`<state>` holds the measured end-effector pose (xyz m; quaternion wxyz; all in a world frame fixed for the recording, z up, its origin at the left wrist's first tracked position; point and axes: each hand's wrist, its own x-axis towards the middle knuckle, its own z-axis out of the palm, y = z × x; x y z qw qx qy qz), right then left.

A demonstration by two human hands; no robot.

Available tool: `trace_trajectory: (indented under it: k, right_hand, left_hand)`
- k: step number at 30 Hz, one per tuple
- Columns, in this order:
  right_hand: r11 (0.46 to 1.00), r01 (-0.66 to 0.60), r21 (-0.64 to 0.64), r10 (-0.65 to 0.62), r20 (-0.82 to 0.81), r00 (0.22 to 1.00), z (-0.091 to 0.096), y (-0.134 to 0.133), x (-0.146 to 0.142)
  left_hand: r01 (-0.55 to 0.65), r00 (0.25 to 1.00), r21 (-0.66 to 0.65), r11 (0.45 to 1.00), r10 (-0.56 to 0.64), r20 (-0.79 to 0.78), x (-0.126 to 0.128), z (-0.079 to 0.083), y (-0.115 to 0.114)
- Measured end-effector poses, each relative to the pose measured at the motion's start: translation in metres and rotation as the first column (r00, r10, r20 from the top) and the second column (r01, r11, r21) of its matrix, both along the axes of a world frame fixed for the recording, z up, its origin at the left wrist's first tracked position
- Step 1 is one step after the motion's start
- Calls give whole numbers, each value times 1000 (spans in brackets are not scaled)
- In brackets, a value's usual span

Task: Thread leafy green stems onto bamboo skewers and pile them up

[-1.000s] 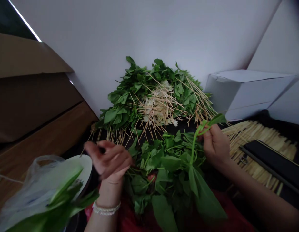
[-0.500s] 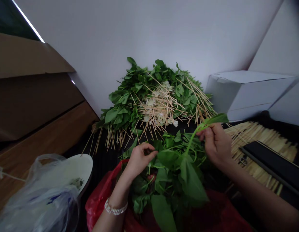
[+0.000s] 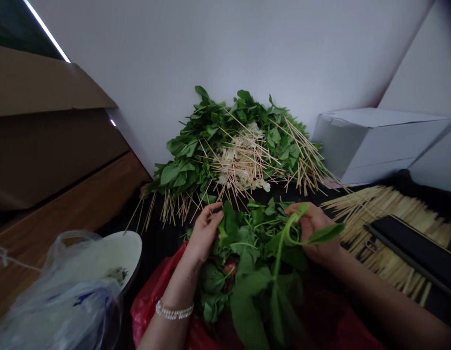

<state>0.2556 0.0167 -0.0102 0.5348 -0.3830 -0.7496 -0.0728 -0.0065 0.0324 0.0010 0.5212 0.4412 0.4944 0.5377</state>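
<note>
My right hand pinches a long-stemmed leafy green near its top. The pale stem loops over at the fingers, and its broad leaves hang down over the heap. Across from it, my left hand, with a beaded bracelet at the wrist, has its thumb and fingers closed at the edge of an upright green leaf. The exact contact at its fingertips is partly hidden. Below both hands, loose leafy greens lie in an open red plastic bag.
Against the white wall, skewered greens are piled around skewered white pieces. Bare wooden skewers lie at right under a dark phone-like case, near a white box. At left are a white bowl, clear plastic bag and cardboard box.
My right hand has come down slightly, and the stem it holds now curls into a loop. My left hand has shifted a little left and up, its thumb and fingers by an upright leaf.
</note>
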Motion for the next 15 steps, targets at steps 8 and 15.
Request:
trace_trajectory:
  k: [8,15]
  right_hand:
    - [997,-71,-20,73,132,989,-5,3,4]
    - [998,-22,52,12,172,985,-7,2,1]
  left_hand:
    - [157,818,327,932,63,-572,-7,1,0]
    - [563,682,190,805,-322,-656,-6,16,-13]
